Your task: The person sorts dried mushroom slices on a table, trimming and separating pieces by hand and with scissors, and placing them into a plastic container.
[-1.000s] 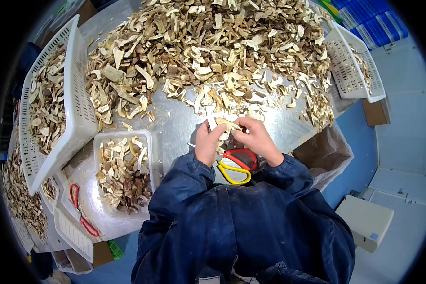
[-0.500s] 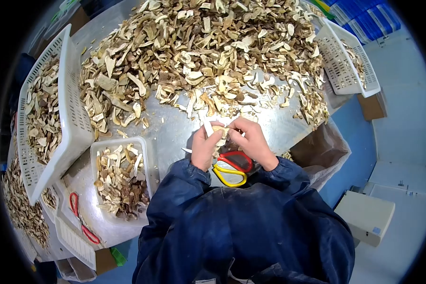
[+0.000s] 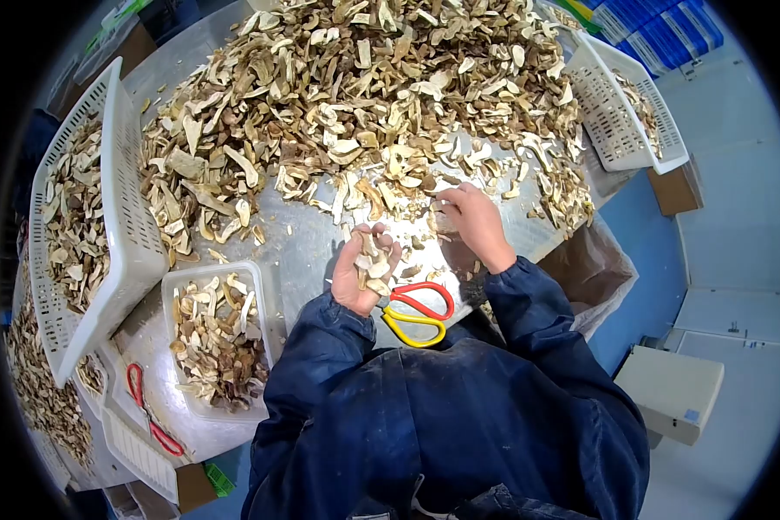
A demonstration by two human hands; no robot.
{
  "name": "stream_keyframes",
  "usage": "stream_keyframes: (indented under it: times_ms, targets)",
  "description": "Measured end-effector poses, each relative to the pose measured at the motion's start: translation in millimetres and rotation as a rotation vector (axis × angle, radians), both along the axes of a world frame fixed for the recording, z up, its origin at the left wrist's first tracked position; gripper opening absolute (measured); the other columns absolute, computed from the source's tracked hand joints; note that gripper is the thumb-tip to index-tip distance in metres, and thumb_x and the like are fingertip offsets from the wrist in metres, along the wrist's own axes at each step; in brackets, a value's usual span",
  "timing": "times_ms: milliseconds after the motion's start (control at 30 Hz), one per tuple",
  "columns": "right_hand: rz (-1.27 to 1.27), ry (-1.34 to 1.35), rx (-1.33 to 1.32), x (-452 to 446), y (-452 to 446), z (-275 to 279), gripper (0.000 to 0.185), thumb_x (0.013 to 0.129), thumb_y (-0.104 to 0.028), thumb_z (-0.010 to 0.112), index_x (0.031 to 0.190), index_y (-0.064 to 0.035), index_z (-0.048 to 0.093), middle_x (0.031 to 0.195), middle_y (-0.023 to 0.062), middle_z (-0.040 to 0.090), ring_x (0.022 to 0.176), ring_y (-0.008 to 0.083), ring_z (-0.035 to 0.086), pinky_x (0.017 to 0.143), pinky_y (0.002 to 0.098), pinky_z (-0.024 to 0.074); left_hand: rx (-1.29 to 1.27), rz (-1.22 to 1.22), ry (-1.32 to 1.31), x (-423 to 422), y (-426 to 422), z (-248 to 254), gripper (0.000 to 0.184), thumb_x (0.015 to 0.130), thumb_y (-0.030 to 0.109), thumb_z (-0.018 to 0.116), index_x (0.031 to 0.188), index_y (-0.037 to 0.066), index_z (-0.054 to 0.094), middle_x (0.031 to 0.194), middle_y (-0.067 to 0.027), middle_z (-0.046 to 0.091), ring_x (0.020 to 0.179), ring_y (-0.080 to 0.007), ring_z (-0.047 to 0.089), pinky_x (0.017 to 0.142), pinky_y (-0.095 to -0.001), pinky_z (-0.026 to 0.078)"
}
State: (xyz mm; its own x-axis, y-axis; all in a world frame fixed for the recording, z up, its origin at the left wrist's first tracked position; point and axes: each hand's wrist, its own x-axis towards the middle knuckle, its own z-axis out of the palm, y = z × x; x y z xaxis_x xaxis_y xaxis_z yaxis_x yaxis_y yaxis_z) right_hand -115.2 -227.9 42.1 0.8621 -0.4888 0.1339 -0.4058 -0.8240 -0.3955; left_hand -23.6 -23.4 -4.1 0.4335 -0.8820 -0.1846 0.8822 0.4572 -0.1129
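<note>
Several pale dried mushroom slices (image 3: 373,264) lie in my left hand (image 3: 352,276), whose fingers curl around them palm up. My right hand (image 3: 479,224) is at the near edge of a big heap of dried mushroom slices (image 3: 347,95). Its fingers are bent close together beside small loose pieces, and what is between the fingertips is hidden. Below both hands, scissors with one red and one yellow handle (image 3: 420,314) rest near my body, their blades partly covered by my left hand.
On the left stand a clear plastic tub (image 3: 263,299) of slices and a white slotted basket (image 3: 134,199), with red-handled scissors (image 3: 152,416) nearby. Another white basket (image 3: 611,113) is at the far right. A lined bin (image 3: 602,277) stands by the table's right edge.
My hands have parted. The right has moved forward and to the right, to the heap's edge, while the left has turned palm up, showing the slices. The red-and-yellow scissors are less covered.
</note>
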Motion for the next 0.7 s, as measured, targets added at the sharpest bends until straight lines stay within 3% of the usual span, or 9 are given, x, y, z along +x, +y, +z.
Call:
stream_keyframes:
  times_ms: [100,200,300,333,433,467,567,633,700]
  targets:
    - [0.024,-0.011,-0.029,1,0,-3,0.011,0.078,-0.013,0.062,0.087,-0.0067,0.065,0.079,0.0111,0.057,0.077,0.03,0.059,0.063,0.0382,0.0458,-0.013,0.005,0.038,1,0,-3,0.011,0.088,0.016,0.058,0.098,0.012,0.058,0.117,-0.0112,0.056,0.105,-0.0233,0.055,0.098,-0.0423,0.044]
    - [-0.048,0.023,0.175,2,-1,6,0.011,0.078,-0.012,0.062,0.086,-0.005,0.065,0.077,0.0118,0.057,0.075,0.028,0.059,0.063,0.0364,0.046,0.02,0.022,0.057,-1,-3,6,0.011,0.088,0.016,0.058,0.098,0.012,0.059,0.122,-0.0116,0.055,0.114,-0.0245,0.052,0.101,-0.0439,0.041]
    - [0.041,-0.177,0.748,4,20,29,0.014,0.077,-0.011,0.065,0.089,-0.0049,0.065,0.072,0.0098,0.055,0.066,0.023,0.056,0.059,0.0296,0.0442,-0.017,0.016,-0.03,-2,-4,10,0.012,0.09,0.02,0.058,0.098,0.012,0.059,0.126,-0.0101,0.053,0.122,-0.0244,0.046,0.105,-0.046,0.036]
    - [0.051,-0.19,0.711,7,26,37,0.014,0.077,-0.012,0.065,0.09,-0.0051,0.065,0.073,0.0093,0.055,0.065,0.0228,0.056,0.06,0.0288,0.0448,-0.007,0.008,-0.016,-2,-4,12,0.012,0.089,0.021,0.058,0.098,0.012,0.059,0.125,-0.0098,0.053,0.121,-0.0247,0.047,0.104,-0.0468,0.037]
    - [0.069,-0.093,0.24,15,18,18,0.017,0.077,-0.014,0.066,0.091,-0.0058,0.064,0.075,0.0095,0.056,0.069,0.025,0.058,0.062,0.0319,0.0459,-0.004,-0.006,0.027,-2,-3,11,0.012,0.088,0.02,0.059,0.097,0.013,0.06,0.123,-0.009,0.055,0.118,-0.0247,0.049,0.102,-0.0465,0.039]
    - [0.08,-0.064,0.078,17,18,8,0.017,0.073,-0.014,0.065,0.087,-0.0045,0.063,0.075,0.0119,0.057,0.077,0.0309,0.058,0.067,0.0401,0.047,-0.016,-0.003,0.047,-1,-1,5,0.012,0.087,0.02,0.06,0.097,0.013,0.061,0.121,-0.0089,0.056,0.116,-0.0243,0.05,0.1,-0.0448,0.041]
    - [0.118,-0.014,-0.095,21,24,1,0.015,0.073,-0.015,0.066,0.084,-0.0056,0.062,0.075,0.0117,0.056,0.078,0.0316,0.058,0.067,0.0408,0.0472,-0.075,0.024,0.098,2,3,1,0.013,0.086,0.018,0.061,0.097,0.012,0.063,0.113,-0.0076,0.057,0.104,-0.0223,0.053,0.091,-0.039,0.047]
    - [0.069,-0.015,0.052,23,22,3,0.013,0.073,-0.014,0.065,0.081,-0.004,0.061,0.076,0.0116,0.058,0.076,0.0306,0.058,0.066,0.0389,0.0469,-0.098,0.054,0.109,3,3,5,0.012,0.086,0.018,0.061,0.096,0.012,0.063,0.109,-0.0069,0.058,0.101,-0.0216,0.053,0.088,-0.0373,0.047]
    - [0.002,-0.068,0.22,24,20,12,0.014,0.073,-0.014,0.065,0.081,-0.0031,0.062,0.077,0.0118,0.06,0.074,0.0294,0.059,0.065,0.0371,0.047,-0.096,0.044,0.071,4,3,0,0.012,0.086,0.019,0.061,0.097,0.013,0.063,0.117,-0.0072,0.057,0.111,-0.0239,0.051,0.096,-0.0422,0.044]
